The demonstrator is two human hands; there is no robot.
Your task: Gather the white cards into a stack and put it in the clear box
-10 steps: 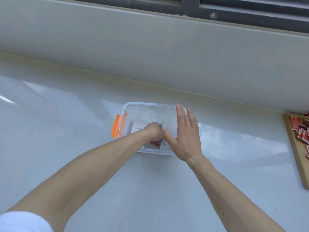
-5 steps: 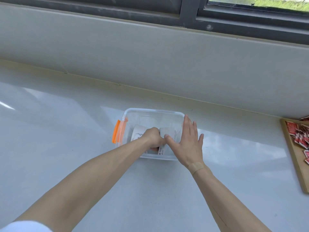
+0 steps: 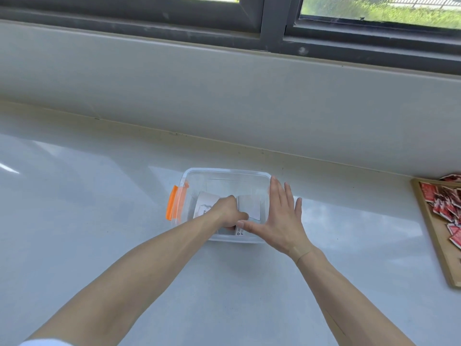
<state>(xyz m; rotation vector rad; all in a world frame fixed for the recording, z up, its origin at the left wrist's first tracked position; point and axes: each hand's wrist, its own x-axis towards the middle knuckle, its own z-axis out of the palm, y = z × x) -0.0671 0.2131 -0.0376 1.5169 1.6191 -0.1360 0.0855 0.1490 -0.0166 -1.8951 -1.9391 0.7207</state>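
A clear plastic box [image 3: 224, 174] with an orange latch [image 3: 172, 206] on its left end stands on the pale counter. Inside it lies a stack of white cards [image 3: 249, 207], partly hidden by my left hand [image 3: 227, 213], whose fingers are curled down on the stack inside the box. A printed white sheet [image 3: 205, 203] shows under that hand at the left. My right hand [image 3: 279, 221] rests flat with fingers spread along the box's right wall, thumb against the near rim, holding nothing.
A wooden tray [image 3: 435, 236] at the right edge holds several red packets [image 3: 446, 203]. A low grey wall and a dark window frame run along the back of the counter.
My right hand slid from over the box to its right wall. The left hand stayed pressed on the cards inside, and the view tilted up a little.
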